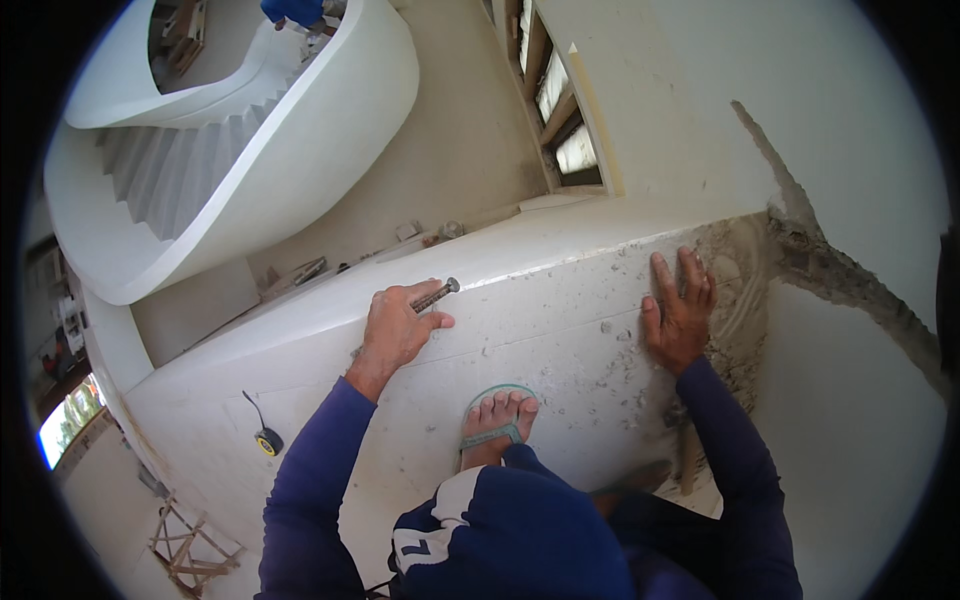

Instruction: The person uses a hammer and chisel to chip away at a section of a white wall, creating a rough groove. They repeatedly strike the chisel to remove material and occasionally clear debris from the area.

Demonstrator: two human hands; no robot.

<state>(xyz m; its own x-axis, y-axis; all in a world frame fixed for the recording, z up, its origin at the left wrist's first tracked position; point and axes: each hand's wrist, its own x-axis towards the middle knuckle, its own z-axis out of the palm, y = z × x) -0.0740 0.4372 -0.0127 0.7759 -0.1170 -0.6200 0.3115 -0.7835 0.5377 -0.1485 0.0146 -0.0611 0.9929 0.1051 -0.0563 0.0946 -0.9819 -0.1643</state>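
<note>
My left hand [395,328] is closed around a short ribbed steel chisel [433,296], its flattened head sticking out past the thumb side. That hand is at the edge of the pale plastered ledge [560,330]. My right hand [682,310] rests with fingers spread on the ledge, beside a rough chipped patch of mortar [738,290] and small crumbs of debris. Under my right forearm, a wooden handle [688,460] stands out; its other end is hidden. My foot in a green flip-flop [493,425] is on the ledge between the hands.
A yellow and black tape measure [268,441] lies on the left. A chased groove [850,268] runs along the right wall. Beyond the ledge's edge is a drop, with a curved white staircase [330,120] and a person in blue [295,12]. A wooden trestle [190,550] stands lower left.
</note>
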